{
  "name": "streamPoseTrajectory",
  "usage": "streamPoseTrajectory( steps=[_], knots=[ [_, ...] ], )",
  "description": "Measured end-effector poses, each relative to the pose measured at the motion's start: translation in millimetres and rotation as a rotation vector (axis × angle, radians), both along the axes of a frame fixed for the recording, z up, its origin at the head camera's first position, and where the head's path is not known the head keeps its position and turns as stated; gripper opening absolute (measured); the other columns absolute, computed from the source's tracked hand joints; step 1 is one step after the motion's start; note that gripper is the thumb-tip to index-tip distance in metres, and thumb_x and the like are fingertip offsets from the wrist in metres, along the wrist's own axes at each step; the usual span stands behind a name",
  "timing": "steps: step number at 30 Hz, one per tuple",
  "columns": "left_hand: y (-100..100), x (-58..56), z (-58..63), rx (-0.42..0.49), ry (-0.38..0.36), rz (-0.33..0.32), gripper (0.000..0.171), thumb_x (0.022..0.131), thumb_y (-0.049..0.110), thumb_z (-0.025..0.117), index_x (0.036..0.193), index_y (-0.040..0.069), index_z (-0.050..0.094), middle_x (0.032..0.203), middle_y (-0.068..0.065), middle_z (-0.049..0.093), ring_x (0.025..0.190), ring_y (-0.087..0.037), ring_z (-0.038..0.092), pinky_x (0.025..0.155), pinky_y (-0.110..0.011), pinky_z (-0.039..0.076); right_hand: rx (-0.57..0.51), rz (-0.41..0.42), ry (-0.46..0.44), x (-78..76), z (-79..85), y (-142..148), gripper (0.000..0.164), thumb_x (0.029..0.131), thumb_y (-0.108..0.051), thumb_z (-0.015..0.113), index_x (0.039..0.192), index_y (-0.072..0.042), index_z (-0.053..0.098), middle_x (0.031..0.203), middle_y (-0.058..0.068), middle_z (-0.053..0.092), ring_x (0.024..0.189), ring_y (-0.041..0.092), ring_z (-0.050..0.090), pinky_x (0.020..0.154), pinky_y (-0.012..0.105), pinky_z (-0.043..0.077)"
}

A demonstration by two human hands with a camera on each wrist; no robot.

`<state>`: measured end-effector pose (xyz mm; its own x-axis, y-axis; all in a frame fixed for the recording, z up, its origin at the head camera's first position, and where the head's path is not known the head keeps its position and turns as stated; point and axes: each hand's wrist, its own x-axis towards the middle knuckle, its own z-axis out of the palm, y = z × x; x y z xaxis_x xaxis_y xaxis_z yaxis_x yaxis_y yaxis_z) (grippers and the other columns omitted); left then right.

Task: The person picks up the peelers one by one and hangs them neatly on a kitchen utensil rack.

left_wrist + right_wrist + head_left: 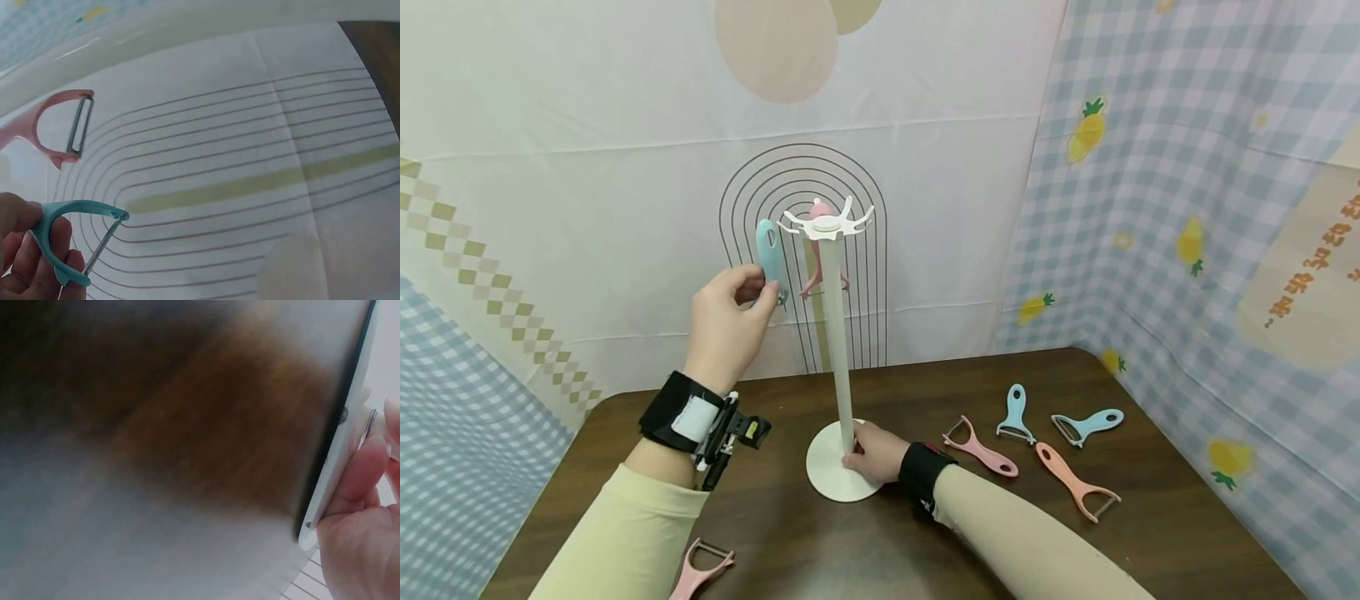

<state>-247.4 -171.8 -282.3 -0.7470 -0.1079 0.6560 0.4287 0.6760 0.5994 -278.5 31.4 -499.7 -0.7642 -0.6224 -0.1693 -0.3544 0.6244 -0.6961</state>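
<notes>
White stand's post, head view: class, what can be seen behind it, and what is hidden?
Behind the post, a pink peeler hangs near the top, with the arch-patterned cloth beyond. The post covers part of the peeler and a strip of cloth; these cannot be seen.

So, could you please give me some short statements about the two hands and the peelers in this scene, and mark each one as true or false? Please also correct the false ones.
1. The left hand holds a blue peeler. True.
2. The right hand holds an orange peeler. False: the right hand grips the white stand low down, and the orange peeler lies on the table.
3. A hanging pink peeler is on the stand. True.
4. All the peelers on the table lie to the left of the stand. False: four lie to its right, including two blue ones.
5. A pink peeler at the front left lies on the table. True.
</notes>
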Motion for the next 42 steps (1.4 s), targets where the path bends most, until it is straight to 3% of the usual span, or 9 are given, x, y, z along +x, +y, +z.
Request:
streamPoseTrajectory(
  steps=[11,21,34,42],
  knots=[
    [14.5,0.6,15.2,0.027,0.028,-0.039,0.024,0.093,0.019,0.066,0.107,0.0,0.068,0.098,-0.011,0.068,0.084,-0.019,0.065,0.077,-0.035,0.053,-0.005,0.009,0.008,-2.2,-3.0,-0.2,0.037,0.094,-0.018,0.065,0.125,-0.004,0.051,0.098,0.003,0.051,0.086,0.012,0.053,0.081,0.03,0.045],
    [22.1,2.1,20.8,0.0,0.03,-0.076,0.022,0.094,0.02,0.065,0.107,0.002,0.068,0.099,-0.008,0.068,0.085,-0.017,0.065,0.075,-0.035,0.05,-0.008,0.014,-0.006,1.5,2.7,1.2,0.037,0.095,-0.017,0.065,0.126,-0.004,0.05,0.1,0.003,0.05,0.087,0.013,0.053,0.083,0.031,0.045],
    [21.4,3.9,13.1,-0.04,0.026,-0.105,0.021,0.093,0.016,0.067,0.109,0.002,0.067,0.101,-0.008,0.066,0.089,-0.019,0.065,0.08,-0.041,0.049,-0.016,0.012,0.007,-2.0,-3.6,1.6,0.037,0.094,-0.017,0.065,0.126,-0.004,0.051,0.1,0.003,0.05,0.086,0.013,0.053,0.081,0.031,0.045],
    [3.4,15.4,0.0,-0.131,0.049,-0.114,0.027,0.092,0.025,0.068,0.111,0.005,0.068,0.1,-0.005,0.066,0.094,-0.018,0.064,0.083,-0.038,0.05,-0.026,0.021,0.003,-2.0,-3.5,2.1,0.035,0.095,-0.016,0.064,0.125,-0.004,0.051,0.099,0.002,0.051,0.086,0.012,0.053,0.08,0.029,0.045]
  ],
)
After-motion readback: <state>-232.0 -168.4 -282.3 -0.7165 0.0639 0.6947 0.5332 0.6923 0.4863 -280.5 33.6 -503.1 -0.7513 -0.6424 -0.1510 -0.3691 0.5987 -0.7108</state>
